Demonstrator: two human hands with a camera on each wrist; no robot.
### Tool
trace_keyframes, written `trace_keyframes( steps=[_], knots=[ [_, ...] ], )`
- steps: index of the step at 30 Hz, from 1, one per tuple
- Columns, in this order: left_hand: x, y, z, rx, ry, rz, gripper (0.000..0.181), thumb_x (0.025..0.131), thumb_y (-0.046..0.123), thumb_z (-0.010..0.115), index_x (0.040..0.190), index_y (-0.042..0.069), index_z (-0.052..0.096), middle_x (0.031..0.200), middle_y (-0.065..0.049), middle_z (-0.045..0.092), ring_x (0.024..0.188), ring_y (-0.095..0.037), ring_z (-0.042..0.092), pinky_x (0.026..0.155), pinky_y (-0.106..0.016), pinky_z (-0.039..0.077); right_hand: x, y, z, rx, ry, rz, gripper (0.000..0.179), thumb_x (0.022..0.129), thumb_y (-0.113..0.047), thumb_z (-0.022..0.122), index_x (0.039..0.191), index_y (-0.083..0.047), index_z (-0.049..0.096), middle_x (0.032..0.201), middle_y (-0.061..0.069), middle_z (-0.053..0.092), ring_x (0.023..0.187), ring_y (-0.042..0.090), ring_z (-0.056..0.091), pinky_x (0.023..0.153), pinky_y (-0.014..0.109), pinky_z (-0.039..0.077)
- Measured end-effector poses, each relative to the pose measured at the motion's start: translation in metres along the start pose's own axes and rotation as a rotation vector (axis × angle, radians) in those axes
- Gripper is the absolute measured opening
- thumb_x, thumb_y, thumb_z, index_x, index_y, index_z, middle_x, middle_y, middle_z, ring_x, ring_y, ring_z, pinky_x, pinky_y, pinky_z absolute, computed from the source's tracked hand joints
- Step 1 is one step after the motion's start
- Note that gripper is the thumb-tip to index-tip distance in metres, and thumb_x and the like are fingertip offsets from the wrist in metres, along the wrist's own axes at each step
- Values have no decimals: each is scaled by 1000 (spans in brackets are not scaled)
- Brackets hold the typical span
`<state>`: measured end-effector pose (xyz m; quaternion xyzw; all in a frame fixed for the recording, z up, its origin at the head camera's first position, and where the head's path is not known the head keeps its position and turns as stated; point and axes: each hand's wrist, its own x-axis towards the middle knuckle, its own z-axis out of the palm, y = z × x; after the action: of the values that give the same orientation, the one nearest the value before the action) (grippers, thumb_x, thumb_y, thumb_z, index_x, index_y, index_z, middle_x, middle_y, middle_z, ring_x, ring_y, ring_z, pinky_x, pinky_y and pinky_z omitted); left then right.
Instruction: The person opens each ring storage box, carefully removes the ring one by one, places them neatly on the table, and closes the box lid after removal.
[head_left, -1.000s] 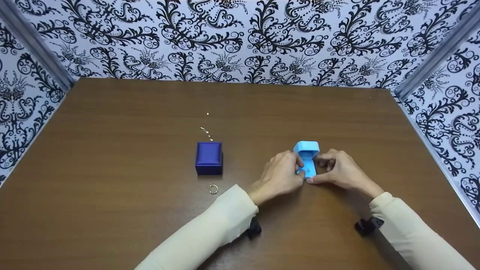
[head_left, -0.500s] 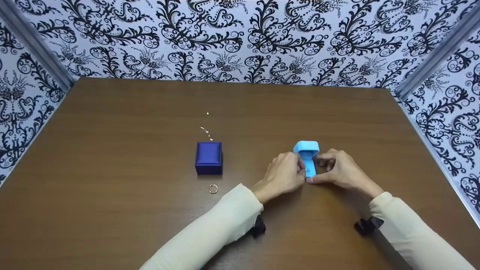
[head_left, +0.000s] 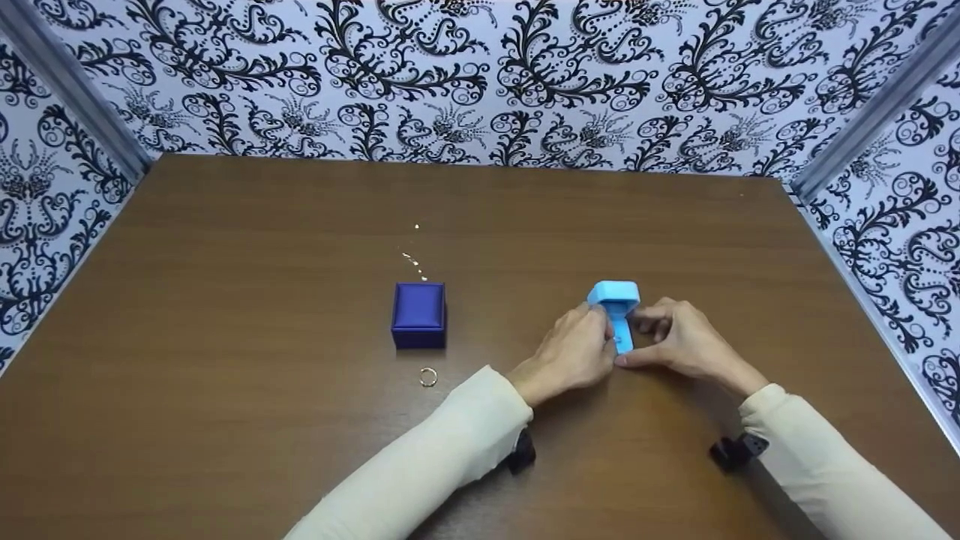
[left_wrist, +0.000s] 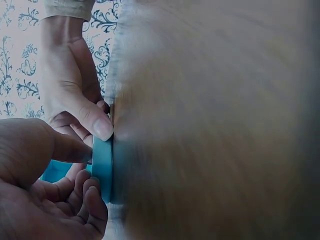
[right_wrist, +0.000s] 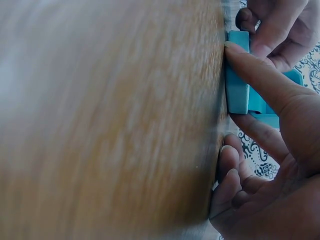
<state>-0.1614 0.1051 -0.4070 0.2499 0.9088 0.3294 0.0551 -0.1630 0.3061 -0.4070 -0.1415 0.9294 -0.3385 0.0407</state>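
A light-blue ring box (head_left: 622,337) stands on the table with its lid raised. My right hand (head_left: 686,341) grips the base between thumb and forefinger, with the thumb at the front edge. My left hand (head_left: 574,349) has its fingers curled at the box's inner face and hides part of it. In the left wrist view, a tiny dark sliver shows by the left thumb, too small to make out; whether the fingers pinch something is unclear. To the left sits a purple ring box (head_left: 418,315) with its lid down. A thin ring (head_left: 428,376) lies before it.
Small shiny bits (head_left: 414,261) lie behind the purple box on the brown wooden table (head_left: 262,300). Patterned white-and-black panels (head_left: 480,82) rise along the back and both sides.
My left hand has shifted slightly right and further over the light-blue box, covering more of its inside. The right hand keeps its place; the purple box and loose ring stay put.
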Motion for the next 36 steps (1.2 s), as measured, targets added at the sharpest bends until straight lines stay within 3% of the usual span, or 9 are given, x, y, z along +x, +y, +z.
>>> trace_keyframes(
  steps=[16,36],
  knots=[
    [0,-2,0,-57,0,46,6,94,9,65,99,5,64,93,-2,58,82,-12,54,74,-23,47,-1,2,0,-4,7,-1,49,66,-28,97,104,-3,78,86,5,61,75,20,51,65,27,42],
    [-2,-4,-2,-89,15,53,8,94,10,67,100,7,62,91,1,53,82,-11,49,73,-23,44,0,1,0,-8,3,-1,49,66,-29,97,103,-3,78,84,4,60,74,20,51,64,27,42]
  ],
)
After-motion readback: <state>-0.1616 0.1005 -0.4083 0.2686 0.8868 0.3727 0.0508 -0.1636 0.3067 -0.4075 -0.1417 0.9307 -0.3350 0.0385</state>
